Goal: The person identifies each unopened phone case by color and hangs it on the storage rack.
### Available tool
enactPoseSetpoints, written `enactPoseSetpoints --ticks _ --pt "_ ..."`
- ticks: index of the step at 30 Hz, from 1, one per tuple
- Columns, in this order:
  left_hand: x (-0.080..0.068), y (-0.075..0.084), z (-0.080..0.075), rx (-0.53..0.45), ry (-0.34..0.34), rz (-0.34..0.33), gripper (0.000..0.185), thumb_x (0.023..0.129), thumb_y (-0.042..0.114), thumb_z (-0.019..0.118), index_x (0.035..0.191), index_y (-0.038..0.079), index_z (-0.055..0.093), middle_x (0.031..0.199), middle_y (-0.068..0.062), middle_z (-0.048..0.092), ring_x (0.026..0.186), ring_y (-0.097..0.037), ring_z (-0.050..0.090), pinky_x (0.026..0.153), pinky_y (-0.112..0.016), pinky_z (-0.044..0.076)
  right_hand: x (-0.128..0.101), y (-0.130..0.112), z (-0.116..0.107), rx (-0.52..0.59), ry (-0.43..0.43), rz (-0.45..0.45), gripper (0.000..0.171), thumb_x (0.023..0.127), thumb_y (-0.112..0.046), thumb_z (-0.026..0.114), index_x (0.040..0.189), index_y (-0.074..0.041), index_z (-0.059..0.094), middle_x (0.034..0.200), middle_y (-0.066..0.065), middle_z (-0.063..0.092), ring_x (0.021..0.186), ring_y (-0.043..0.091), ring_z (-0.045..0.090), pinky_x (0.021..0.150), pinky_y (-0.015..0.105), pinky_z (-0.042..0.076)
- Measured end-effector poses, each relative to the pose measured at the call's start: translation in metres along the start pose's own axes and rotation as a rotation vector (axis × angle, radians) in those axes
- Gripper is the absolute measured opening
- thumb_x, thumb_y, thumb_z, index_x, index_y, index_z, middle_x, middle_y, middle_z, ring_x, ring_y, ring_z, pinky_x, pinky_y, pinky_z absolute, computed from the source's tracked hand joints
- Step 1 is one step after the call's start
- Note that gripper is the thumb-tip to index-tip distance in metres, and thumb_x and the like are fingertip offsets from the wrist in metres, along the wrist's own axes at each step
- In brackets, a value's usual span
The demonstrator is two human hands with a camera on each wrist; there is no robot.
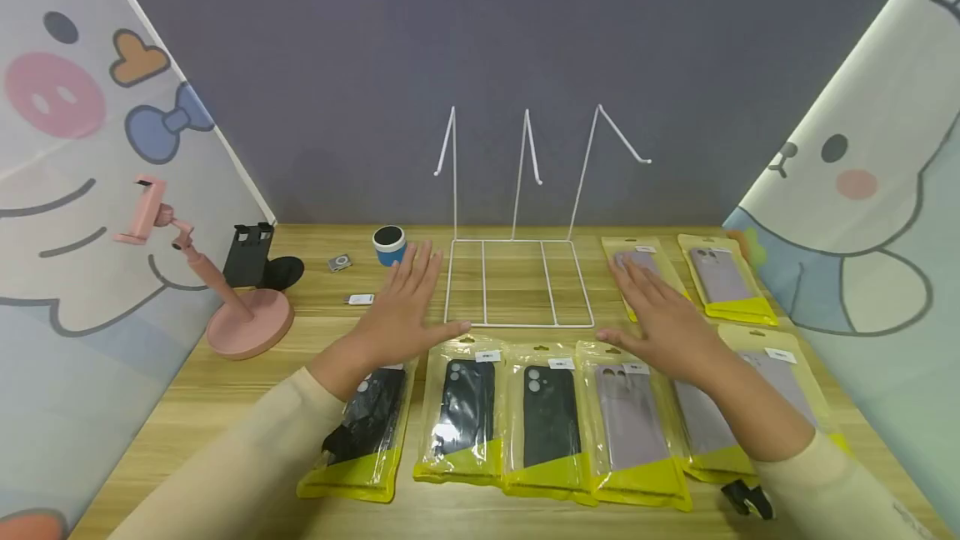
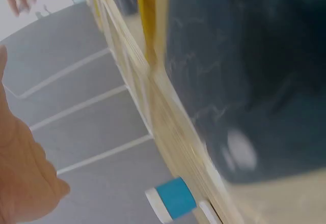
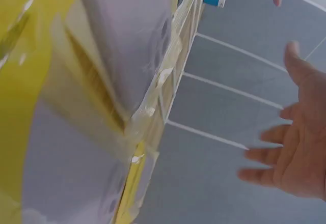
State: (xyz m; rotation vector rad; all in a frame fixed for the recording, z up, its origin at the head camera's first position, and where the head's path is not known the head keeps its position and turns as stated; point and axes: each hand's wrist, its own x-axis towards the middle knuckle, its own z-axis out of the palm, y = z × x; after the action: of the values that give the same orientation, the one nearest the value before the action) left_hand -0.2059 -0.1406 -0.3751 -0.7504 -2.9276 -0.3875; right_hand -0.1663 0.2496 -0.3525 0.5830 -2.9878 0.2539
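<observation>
My left hand (image 1: 401,315) is spread flat above the table, fingers straight, holding nothing. Below its wrist lies a packaged black phone case (image 1: 375,411). My right hand (image 1: 660,319), also with straight fingers and holding nothing, hovers over the packaged purple phone cases (image 1: 630,419) on the right. Two more packaged black phone cases (image 1: 468,402) lie side by side in the front row. Between the hands stands a white wire rack (image 1: 519,326) with three upright prongs. In the right wrist view, the fingers of my right hand (image 3: 295,142) are apart and clear of the packages.
At the left stand a pink phone stand (image 1: 250,323) and a black phone holder (image 1: 247,255). A blue round device (image 1: 390,247), a small grey clip player (image 1: 340,262) and a white USB stick (image 1: 359,299) lie nearby. A black scrap (image 1: 747,498) lies at the front right.
</observation>
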Motion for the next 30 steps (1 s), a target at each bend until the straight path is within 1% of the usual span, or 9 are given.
enactPoseSetpoints --ticks 2,4,7,10,14,18,23,26,30 --pt "0.012 -0.01 0.0 -0.029 -0.045 0.013 0.11 0.084 0.084 0.036 0.156 0.02 -0.016 0.161 0.001 -0.026 0.149 -0.022 -0.022 0.123 -0.051 0.002 0.0 0.006 0.0 0.056 -0.078 0.03 0.091 0.09 -0.065 0.055 0.158 -0.016 0.022 0.158 0.02 0.03 0.139 0.046 0.035 0.103 0.066 0.036" --pt "0.024 -0.02 0.002 -0.046 -0.096 0.031 0.111 0.084 0.083 0.039 0.156 0.017 -0.015 0.161 0.0 -0.025 0.15 -0.023 -0.02 0.123 -0.05 0.006 0.001 0.012 0.003 0.11 -0.171 0.054 0.085 0.09 -0.065 0.055 0.152 -0.011 0.036 0.149 0.023 0.044 0.131 0.048 0.045 0.098 0.066 0.041" --pt "0.038 -0.034 0.009 -0.046 -0.172 0.051 0.113 0.084 0.081 0.043 0.156 0.016 -0.015 0.163 -0.002 -0.022 0.151 -0.024 -0.016 0.123 -0.048 0.009 0.003 0.022 0.014 0.157 -0.29 0.066 0.077 0.091 -0.059 0.059 0.145 -0.006 0.048 0.141 0.022 0.053 0.128 0.047 0.048 0.098 0.063 0.042" --pt "0.049 -0.043 0.016 -0.067 -0.257 0.062 0.11 0.088 0.074 0.049 0.157 0.013 -0.011 0.164 -0.005 -0.016 0.151 -0.027 -0.013 0.122 -0.05 0.009 0.005 0.03 0.027 0.172 -0.341 0.027 0.067 0.092 -0.05 0.064 0.138 -0.004 0.053 0.132 0.019 0.06 0.123 0.042 0.054 0.096 0.058 0.046" --pt "0.057 -0.05 0.024 -0.093 -0.37 0.042 0.103 0.091 0.066 0.052 0.159 0.012 -0.002 0.166 -0.007 -0.009 0.152 -0.03 -0.007 0.122 -0.052 0.011 0.007 0.036 0.036 0.166 -0.339 -0.019 0.035 0.093 -0.034 0.067 0.118 -0.01 0.065 0.11 0.005 0.068 0.102 0.028 0.061 0.081 0.045 0.052" --pt "0.063 -0.053 0.029 -0.095 -0.462 0.004 0.1 0.091 0.068 0.05 0.159 0.013 0.003 0.166 -0.006 -0.006 0.153 -0.028 -0.005 0.121 -0.052 0.013 0.008 0.037 0.038 0.162 -0.31 -0.039 0.003 0.095 -0.018 0.065 0.097 -0.018 0.068 0.094 -0.006 0.065 0.084 0.012 0.056 0.071 0.033 0.048" --pt "0.069 -0.057 0.034 -0.095 -0.548 -0.026 0.099 0.09 0.071 0.049 0.16 0.017 0.003 0.166 -0.003 -0.006 0.153 -0.025 -0.005 0.122 -0.05 0.012 0.007 0.038 0.028 0.176 -0.254 -0.049 0.01 0.097 -0.011 0.061 0.091 -0.018 0.065 0.085 -0.008 0.06 0.074 0.009 0.05 0.066 0.029 0.044" --pt "0.071 -0.058 0.035 -0.114 -0.57 -0.029 0.099 0.09 0.07 0.05 0.16 0.018 0.003 0.166 -0.003 -0.006 0.153 -0.026 -0.004 0.122 -0.051 0.014 0.006 0.036 0.014 0.209 -0.215 -0.045 0.009 0.098 -0.011 0.06 0.093 -0.017 0.063 0.082 -0.007 0.058 0.071 0.011 0.048 0.066 0.03 0.042" --pt "0.07 -0.057 0.034 -0.149 -0.581 -0.028 0.099 0.09 0.066 0.054 0.16 0.016 0.003 0.166 -0.004 -0.006 0.153 -0.028 -0.004 0.122 -0.052 0.012 0.006 0.032 -0.01 0.279 -0.14 -0.065 0.008 0.098 -0.012 0.059 0.098 -0.018 0.065 0.087 -0.007 0.061 0.075 0.011 0.052 0.067 0.03 0.047"
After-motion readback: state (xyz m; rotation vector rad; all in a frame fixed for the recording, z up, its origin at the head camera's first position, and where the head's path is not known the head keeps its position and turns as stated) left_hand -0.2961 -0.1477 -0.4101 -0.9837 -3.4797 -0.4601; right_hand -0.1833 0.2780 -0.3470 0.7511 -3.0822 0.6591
